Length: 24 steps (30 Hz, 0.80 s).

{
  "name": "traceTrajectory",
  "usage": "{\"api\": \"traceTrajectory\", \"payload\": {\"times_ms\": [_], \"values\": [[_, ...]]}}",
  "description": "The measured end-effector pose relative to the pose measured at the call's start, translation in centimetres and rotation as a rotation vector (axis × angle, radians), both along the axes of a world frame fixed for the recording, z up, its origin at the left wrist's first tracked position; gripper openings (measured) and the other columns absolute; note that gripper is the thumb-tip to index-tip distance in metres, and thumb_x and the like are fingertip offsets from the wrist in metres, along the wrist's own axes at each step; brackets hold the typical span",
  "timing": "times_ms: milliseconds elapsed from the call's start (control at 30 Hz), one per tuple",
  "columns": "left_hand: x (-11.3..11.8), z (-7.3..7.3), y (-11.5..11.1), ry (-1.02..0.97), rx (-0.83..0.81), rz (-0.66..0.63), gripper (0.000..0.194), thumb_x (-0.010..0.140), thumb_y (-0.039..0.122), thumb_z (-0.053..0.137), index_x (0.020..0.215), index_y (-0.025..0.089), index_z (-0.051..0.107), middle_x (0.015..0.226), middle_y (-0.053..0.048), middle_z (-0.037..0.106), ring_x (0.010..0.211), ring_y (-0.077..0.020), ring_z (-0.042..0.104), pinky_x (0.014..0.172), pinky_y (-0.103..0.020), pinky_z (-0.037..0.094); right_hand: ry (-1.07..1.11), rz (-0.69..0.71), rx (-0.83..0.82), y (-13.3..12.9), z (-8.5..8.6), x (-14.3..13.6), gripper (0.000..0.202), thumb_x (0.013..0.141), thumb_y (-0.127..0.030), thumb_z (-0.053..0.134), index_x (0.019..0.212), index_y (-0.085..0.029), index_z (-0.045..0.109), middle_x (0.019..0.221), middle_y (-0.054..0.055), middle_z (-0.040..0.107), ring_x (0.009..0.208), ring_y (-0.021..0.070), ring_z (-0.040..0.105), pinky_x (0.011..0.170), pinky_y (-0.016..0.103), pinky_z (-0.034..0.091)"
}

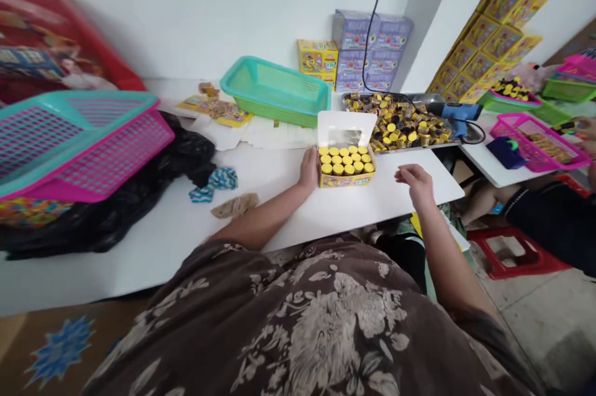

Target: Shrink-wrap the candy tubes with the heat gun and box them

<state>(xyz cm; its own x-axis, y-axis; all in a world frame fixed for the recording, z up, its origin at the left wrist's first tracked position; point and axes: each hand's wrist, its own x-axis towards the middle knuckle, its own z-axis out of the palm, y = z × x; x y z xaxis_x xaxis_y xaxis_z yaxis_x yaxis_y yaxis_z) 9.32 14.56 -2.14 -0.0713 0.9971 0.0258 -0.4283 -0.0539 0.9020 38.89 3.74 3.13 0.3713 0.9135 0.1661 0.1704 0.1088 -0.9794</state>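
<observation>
Box (345, 182), just one in front of you, stands on the white table (288, 203) with its lid raised at the back. Inside it you have fifteen yellow caps (349, 169) in view, in three rows of five. Your left hand (308, 167) lies against the box's left side, fingers extended rather than wrapped around it. Your right hand (416, 182) is off the box's right side, well apart from it, half curled; you cannot tell whether thumb and fingertips meet or pinch something small.

Behind the box to the right, one metal tray (395, 149) holds a heap of small jars (391, 127), too many to count, and one blue tool (459, 128) lies at its right end. Behind it, against the wall, you see six purple boxes (367, 62), two across and three high, with two yellow boxes (318, 58) stacked beside them. Two nested baskets (279, 89), teal over green, are behind the box to the left. Nearer your left arm lie one striped cloth (214, 184) and one brown cloth (235, 205). One red stool (516, 270) stands at your right.
</observation>
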Motion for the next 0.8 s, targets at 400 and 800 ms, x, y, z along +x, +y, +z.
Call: {"api": "traceTrajectory", "payload": {"times_ms": [400,800], "values": [[-0.2,1.3,-0.9,0.026,-0.037,-0.132,0.046,0.070,0.053,0.090,0.082,0.022,0.059,0.080,0.003,0.060,0.085,-0.0188,0.058,0.080,-0.031,0.048,0.180,0.182,-0.142,9.6,-2.6,-4.5,0.069,0.060,-0.072,0.088,0.112,-0.027,0.077,0.118,0.006,0.082,0.110,0.0339,0.077,0.096,0.053,0.062],[-1.0,2.3,0.7,0.102,0.051,-0.261,0.037,0.058,0.042,0.086,0.082,0.022,0.066,0.082,0.000,0.070,0.090,-0.0239,0.066,0.083,-0.033,0.052,0.311,0.083,-0.044,9.2,-2.5,-7.1,0.042,0.053,-0.046,0.090,0.081,-0.026,0.067,0.082,0.000,0.074,0.090,0.0277,0.071,0.088,0.044,0.059]]}}
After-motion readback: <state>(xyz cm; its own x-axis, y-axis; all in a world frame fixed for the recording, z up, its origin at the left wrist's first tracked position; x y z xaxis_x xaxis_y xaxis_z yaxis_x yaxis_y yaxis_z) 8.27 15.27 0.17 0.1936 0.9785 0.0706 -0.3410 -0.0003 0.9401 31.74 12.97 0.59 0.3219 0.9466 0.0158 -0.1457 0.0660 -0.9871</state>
